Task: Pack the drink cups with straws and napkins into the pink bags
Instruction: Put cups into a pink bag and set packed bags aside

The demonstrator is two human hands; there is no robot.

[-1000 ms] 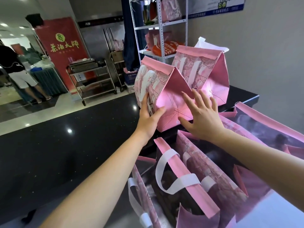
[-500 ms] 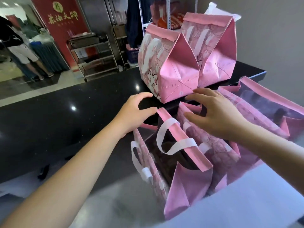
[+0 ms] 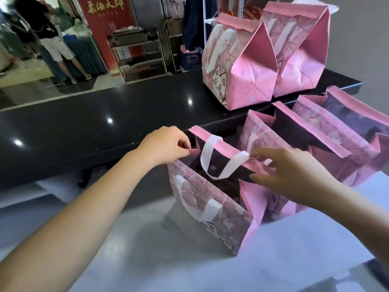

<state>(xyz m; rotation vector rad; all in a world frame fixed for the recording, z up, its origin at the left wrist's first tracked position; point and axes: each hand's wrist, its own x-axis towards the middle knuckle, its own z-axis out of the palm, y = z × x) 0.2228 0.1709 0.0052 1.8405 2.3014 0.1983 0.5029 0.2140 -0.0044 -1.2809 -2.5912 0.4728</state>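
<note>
The left hand [image 3: 166, 147] pinches the rim of the near bag [image 3: 210, 199] at its far left corner, and the right hand [image 3: 294, 173] pinches the far rim beside the white handle [image 3: 219, 161]. The near bag stands open on the pale counter [image 3: 147, 260]; its inside is too dark to read. More open bags [image 3: 315, 123] crowd just beside it on the right. Beyond, on the black counter [image 3: 105, 127], two closed bags [image 3: 237, 66] stand touching. A metal cart [image 3: 139, 53] and a red sign [image 3: 107, 24] stand behind.

place: shop | evidence: red banner [image 3: 105, 28], steel trolley [image 3: 139, 53] — pink bags [image 3: 237, 66] lined on black counter [image 3: 84, 127]
</note>
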